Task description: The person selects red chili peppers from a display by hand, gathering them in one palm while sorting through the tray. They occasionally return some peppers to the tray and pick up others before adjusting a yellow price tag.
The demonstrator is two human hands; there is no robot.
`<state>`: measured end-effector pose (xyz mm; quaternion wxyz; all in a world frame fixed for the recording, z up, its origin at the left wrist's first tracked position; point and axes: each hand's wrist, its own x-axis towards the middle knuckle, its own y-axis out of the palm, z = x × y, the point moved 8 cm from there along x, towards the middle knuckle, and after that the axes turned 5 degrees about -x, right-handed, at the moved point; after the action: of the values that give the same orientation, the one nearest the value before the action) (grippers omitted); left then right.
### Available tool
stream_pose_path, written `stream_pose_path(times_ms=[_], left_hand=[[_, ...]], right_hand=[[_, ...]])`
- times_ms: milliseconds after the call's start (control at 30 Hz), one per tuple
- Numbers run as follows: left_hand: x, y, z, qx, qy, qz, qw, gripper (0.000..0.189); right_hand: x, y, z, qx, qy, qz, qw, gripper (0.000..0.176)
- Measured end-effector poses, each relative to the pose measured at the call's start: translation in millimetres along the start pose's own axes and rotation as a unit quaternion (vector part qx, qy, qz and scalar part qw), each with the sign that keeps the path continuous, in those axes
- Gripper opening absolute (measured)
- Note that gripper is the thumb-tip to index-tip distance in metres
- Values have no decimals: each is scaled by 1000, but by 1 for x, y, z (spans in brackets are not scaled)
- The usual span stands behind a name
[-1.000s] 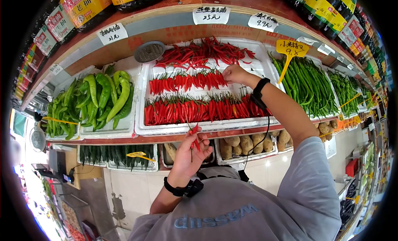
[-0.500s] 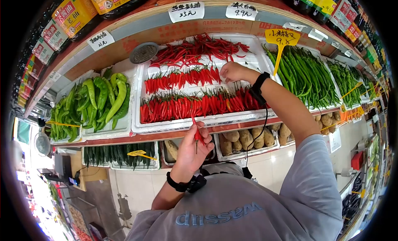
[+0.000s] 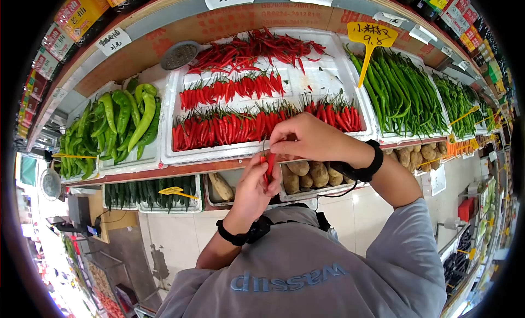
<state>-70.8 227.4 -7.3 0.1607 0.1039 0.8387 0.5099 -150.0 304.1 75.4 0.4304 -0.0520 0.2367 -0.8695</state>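
Observation:
Several slim red chili peppers (image 3: 268, 169) are held upright in my left hand (image 3: 252, 184), its fingers curled around them just in front of the white foam tray (image 3: 219, 155). My right hand (image 3: 309, 136) meets it there, thumb and fingertips pinched at the upper end of a red chili; the fingers partly hide its stem. Behind both hands, the tray holds a front row of red chilies (image 3: 210, 131), a shorter second row (image 3: 229, 88) and a loose pile (image 3: 257, 50) at the back.
Green peppers (image 3: 117, 121) fill trays on the left, long green chilies (image 3: 402, 93) on the right. A metal scoop-like strainer (image 3: 179, 55) rests at the tray's back left corner. Potatoes (image 3: 309, 175) and cucumbers (image 3: 150, 193) sit below. A yellow price sign (image 3: 373, 36) stands up at right.
My right hand has come back from the tray's right side to my left hand, and its fingers now pinch a chili. My left hand stays near the front edge. The view has shifted slightly.

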Motion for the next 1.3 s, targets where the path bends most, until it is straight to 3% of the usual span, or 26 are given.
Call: stream_pose_path(times_ms=[67,133,167,233,267,367,500,567,667,700,767,833,933,1133,1267,1300], left_hand=[[0,-11,-5,69,28,-43,996,19],[-1,-17,-8,45,37,-82,995,18],[-2,-23,-11,22,45,-120,991,16],[-1,-38,-15,6,52,-112,992,17],[-1,-44,-15,-5,48,-108,993,17],[-3,-43,-14,-15,32,-100,994,17],[-8,-39,-15,-13,5,-95,995,17],[-10,-41,-19,-12,2,-89,996,17],[-12,-45,-30,-11,9,-75,997,17],[-13,-47,-34,-12,8,-73,997,17],[-15,-50,-40,-17,10,-72,997,18],[-17,-50,-47,-9,20,-66,998,18],[-16,-47,-50,-13,26,-84,996,17],[-11,-45,-37,-29,-4,-67,997,17],[-9,-41,-29,-27,-10,-38,999,21],[-8,-39,-27,-29,-9,-45,999,25]], right_hand=[[-9,-5,-7,53,21,-12,998,15],[-15,-12,-17,103,40,-24,994,13],[-17,-22,-21,117,13,-55,992,11],[-17,-45,-20,144,-41,-117,982,11],[-19,-60,-28,133,27,-132,982,11],[6,-110,-51,-70,-7,-253,965,11],[64,-137,-106,-133,44,-249,958,15],[88,-145,-130,-240,120,-217,938,19],[109,-149,-149,-316,99,-247,910,22],[112,-147,-143,-320,97,-246,910,22],[113,-128,-159,-216,206,-167,940,23],[116,-119,-155,-239,188,-144,942,22],[113,-122,-158,-354,176,-166,903,20],[114,-123,-168,-322,101,-194,921,22],[106,-125,-156,-285,147,-188,928,18],[103,-128,-144,-336,130,-203,910,18]])
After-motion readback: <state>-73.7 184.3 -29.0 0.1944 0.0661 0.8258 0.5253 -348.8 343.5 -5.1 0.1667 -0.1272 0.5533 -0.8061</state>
